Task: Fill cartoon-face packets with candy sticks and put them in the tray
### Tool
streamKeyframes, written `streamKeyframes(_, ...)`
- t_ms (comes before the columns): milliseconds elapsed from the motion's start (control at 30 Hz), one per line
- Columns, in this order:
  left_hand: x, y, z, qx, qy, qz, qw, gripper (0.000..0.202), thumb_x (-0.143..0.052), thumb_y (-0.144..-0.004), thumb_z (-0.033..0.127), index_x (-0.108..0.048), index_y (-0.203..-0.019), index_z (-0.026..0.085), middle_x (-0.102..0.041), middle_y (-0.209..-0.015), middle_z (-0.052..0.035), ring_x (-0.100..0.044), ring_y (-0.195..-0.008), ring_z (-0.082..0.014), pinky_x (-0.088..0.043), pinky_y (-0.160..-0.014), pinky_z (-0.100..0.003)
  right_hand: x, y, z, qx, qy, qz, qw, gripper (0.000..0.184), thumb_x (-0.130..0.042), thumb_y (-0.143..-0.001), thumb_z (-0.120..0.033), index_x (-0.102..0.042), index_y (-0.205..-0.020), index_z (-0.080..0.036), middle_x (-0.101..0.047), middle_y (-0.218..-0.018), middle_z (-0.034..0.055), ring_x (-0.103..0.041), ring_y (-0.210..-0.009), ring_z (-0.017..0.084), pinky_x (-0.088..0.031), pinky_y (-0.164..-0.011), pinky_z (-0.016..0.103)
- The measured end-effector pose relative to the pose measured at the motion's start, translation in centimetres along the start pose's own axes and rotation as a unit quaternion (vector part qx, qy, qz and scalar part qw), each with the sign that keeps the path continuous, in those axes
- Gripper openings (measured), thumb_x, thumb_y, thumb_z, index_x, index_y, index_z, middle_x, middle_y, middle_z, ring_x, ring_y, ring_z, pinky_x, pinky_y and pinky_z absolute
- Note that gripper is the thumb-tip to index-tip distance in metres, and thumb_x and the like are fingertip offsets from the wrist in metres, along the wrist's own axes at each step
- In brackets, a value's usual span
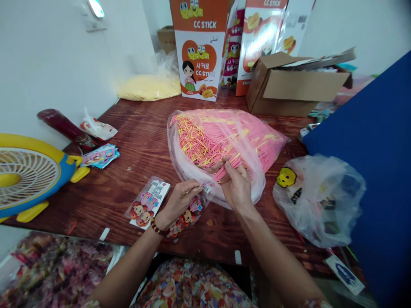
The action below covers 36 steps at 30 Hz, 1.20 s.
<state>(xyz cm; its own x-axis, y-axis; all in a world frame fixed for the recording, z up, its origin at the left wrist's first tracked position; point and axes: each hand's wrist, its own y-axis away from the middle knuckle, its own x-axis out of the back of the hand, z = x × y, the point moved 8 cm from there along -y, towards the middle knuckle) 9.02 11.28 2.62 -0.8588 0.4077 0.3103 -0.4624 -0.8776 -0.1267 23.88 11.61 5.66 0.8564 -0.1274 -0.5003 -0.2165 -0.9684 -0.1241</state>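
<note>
Sticks (195,143), slim and straight in pink and yellow, lie in a loose tangle just beyond your right hand (237,186), inside a big clear bag (173,154) whose soft, wrinkled mouth gapes towards you. That hand is curled, thumb and fingertips closing on what looks like a small bundle of pink ones. Your left hand (181,194), near it, pinches the top of a printed pouch (188,217), thin and glossy, that shows below its fingers. You seem to be at the step of sorting out a few sticks beside the pouch; the next move probably calls for evening their ends with a light grip, since such slender pieces could snap or splay. Left of your left hand, a flat second pouch (149,203) rests on the dark-grained wooden table (135,128); right of your right hand sits a crumpled, translucent carrier bag (340,188)
</note>
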Motion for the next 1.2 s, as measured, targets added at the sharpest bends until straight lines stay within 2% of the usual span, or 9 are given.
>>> streamKeyframes(267,0.0,-0.2,-0.1,0.033,0.044,0.024,0.998,0.031,-0.056,-0.090,0.039,-0.060,-0.070,0.017,-0.055,-0.068,0.0007,-0.047,-0.067,-0.0131,-0.038,-0.065,-0.023,-0.3,1.0,1.6,-0.008,0.074,-0.005,0.997,0.016,-0.055,-0.091,-0.037,-0.059,-0.100,-0.025,-0.075,-0.088,0.0031,-0.070,-0.101,0.022,-0.054,-0.090,0.040)
streamKeyframes(500,-0.4,-0.7,-0.4,0.062,0.117,0.029,0.991,0.026,-0.064,-0.085,0.040,-0.067,-0.077,0.015,-0.059,-0.072,0.0005,-0.049,-0.070,-0.0130,-0.041,-0.069,-0.024,-1.2,1.8,1.0,-0.036,0.212,-0.117,0.970,0.021,-0.058,-0.091,-0.033,-0.068,-0.107,-0.025,-0.069,-0.124,0.0044,-0.060,-0.121,0.020,-0.042,-0.110,0.040)
streamKeyframes(633,-0.4,-1.1,-0.2,0.064,0.150,0.034,0.986,0.026,-0.066,-0.083,0.039,-0.069,-0.077,0.015,-0.061,-0.072,0.0004,-0.050,-0.069,-0.0126,-0.042,-0.068,-0.023,-1.1,1.4,0.2,-0.019,0.212,-0.144,0.966,0.052,-0.056,-0.095,-0.034,-0.042,-0.145,-0.032,-0.055,-0.145,0.0053,-0.055,-0.129,0.020,-0.043,-0.110,0.042)
streamKeyframes(700,-0.4,-1.2,-0.3,0.063,0.163,0.045,0.984,0.024,-0.067,-0.082,0.038,-0.069,-0.074,0.015,-0.060,-0.070,0.0010,-0.049,-0.067,-0.0117,-0.041,-0.066,-0.022,-1.3,1.2,-0.3,0.009,0.238,-0.163,0.957,0.054,-0.052,-0.097,-0.034,-0.036,-0.149,-0.034,-0.051,-0.149,0.0056,-0.054,-0.132,0.020,-0.042,-0.112,0.043)
streamKeyframes(867,-0.4,-1.6,-0.9,0.061,0.199,0.072,0.975,0.022,-0.069,-0.080,0.036,-0.073,-0.079,0.015,-0.066,-0.076,-0.0015,-0.054,-0.071,-0.0132,-0.045,-0.071,-0.024,-2.0,1.5,-1.1,0.071,0.376,-0.245,0.891,0.040,-0.055,-0.096,-0.035,-0.057,-0.136,-0.030,-0.057,-0.143,0.0051,-0.049,-0.136,0.022,-0.033,-0.118,0.044)
streamKeyframes(967,-0.1,-1.7,-0.9,0.058,0.191,0.084,0.976,0.024,-0.069,-0.080,0.039,-0.074,-0.081,0.015,-0.068,-0.079,-0.0024,-0.056,-0.073,-0.0143,-0.046,-0.073,-0.025,-0.6,1.0,-1.2,0.037,0.348,-0.229,0.908,0.039,-0.059,-0.094,-0.037,-0.059,-0.132,-0.029,-0.062,-0.136,0.0056,-0.058,-0.125,0.022,-0.045,-0.106,0.040)
streamKeyframes(1033,0.2,-1.7,-0.6,0.051,0.176,0.090,0.979,0.027,-0.066,-0.083,0.041,-0.074,-0.079,0.015,-0.067,-0.076,-0.0020,-0.055,-0.072,-0.0141,-0.045,-0.071,-0.025,0.6,0.6,-1.3,0.023,0.359,-0.194,0.912,0.026,-0.064,-0.090,-0.037,-0.068,-0.113,-0.026,-0.072,-0.111,0.0049,-0.066,-0.101,0.021,-0.051,-0.088,0.034)
streamKeyframes(1100,0.5,-1.6,-0.2,0.040,0.158,0.095,0.982,0.028,-0.065,-0.085,0.041,-0.073,-0.077,0.015,-0.066,-0.075,-0.0019,-0.055,-0.072,-0.0144,-0.045,-0.070,-0.025,1.2,0.5,-1.6,0.036,0.402,-0.166,0.900,0.014,-0.066,-0.087,-0.036,-0.070,-0.089,-0.023,-0.070,-0.084,0.0021,-0.063,-0.079,0.018,-0.048,-0.073,0.029)
streamKeyframes(1200,1.2,-1.3,0.4,0.014,0.141,0.127,0.982,0.023,-0.065,-0.085,0.037,-0.075,-0.080,0.016,-0.071,-0.084,-0.0036,-0.060,-0.079,-0.0162,-0.047,-0.076,-0.027,0.4,1.0,-1.9,0.050,0.431,-0.200,0.879,0.017,-0.063,-0.089,-0.034,-0.069,-0.079,-0.022,-0.066,-0.075,0.0008,-0.059,-0.072,0.017,-0.043,-0.069,0.028)
